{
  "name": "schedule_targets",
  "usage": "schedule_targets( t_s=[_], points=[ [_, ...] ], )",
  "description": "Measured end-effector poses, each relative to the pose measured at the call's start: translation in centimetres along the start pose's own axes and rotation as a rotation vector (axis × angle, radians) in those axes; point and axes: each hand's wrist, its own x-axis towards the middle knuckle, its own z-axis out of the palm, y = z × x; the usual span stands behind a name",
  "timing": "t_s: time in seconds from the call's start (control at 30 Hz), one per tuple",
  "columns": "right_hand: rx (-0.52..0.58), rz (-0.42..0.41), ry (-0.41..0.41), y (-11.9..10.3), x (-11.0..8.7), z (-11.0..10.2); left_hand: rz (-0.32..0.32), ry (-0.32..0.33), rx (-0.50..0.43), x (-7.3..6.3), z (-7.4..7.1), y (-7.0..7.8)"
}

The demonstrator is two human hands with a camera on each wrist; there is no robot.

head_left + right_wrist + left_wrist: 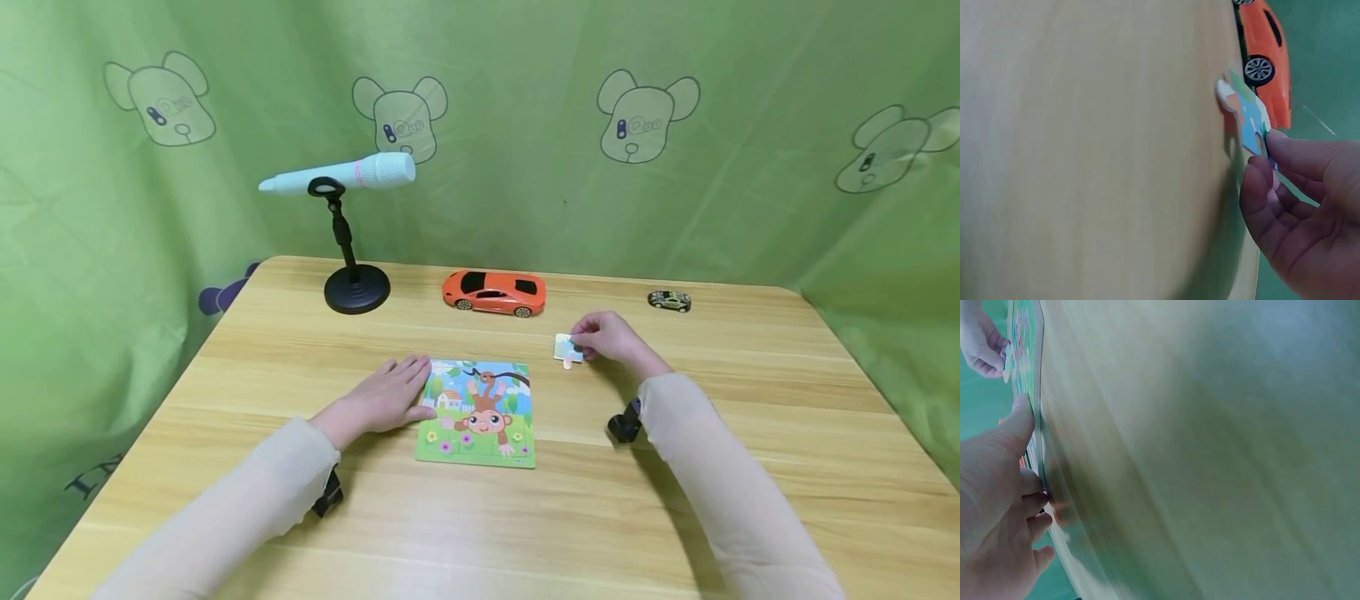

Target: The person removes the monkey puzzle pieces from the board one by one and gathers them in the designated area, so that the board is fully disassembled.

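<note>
A square jigsaw puzzle (480, 425) with a monkey hanging from a branch lies flat on the wooden table. My left hand (390, 396) rests at its left edge, fingers extended along the upper left corner and thumb on the picture. In the left wrist view that thumb (1019, 415) touches the puzzle's surface. Beyond the puzzle's upper right corner, my right hand (609, 337) pinches a puzzle piece (567, 350) between thumb and fingertips. The piece (1247, 115) shows blue, green and white printing with a rounded tab, tilted close over the table in the right wrist view.
Along the table's back edge stand a light blue microphone (345, 173) on a black stand (357, 288), an orange toy car (495, 292) and a small dark patterned toy car (669, 301). A green curtain (525, 75) with bear-head drawings hangs behind.
</note>
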Motion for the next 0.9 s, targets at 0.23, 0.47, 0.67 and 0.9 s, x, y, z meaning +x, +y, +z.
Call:
schedule_targets(
  t_s=[0.23,0.47,0.67,0.9],
  points=[
    [-0.067,0.029,-0.012,0.6,0.2,-0.2,-0.001,-0.001,0.004,0.0,0.0,0.0],
    [-0.086,0.018,-0.023,0.8,0.3,-0.3,-0.004,-0.002,0.004,0.0,-0.1,0.1],
    [-0.101,0.021,-0.009,0.5,0.2,-0.3,0.0,0.002,0.002,0.0,-0.1,0.1],
    [-0.154,-0.056,0.01,-1.0,-0.1,-0.1,0.006,0.008,0.002,0.0,-0.1,0.1]
  ],
)
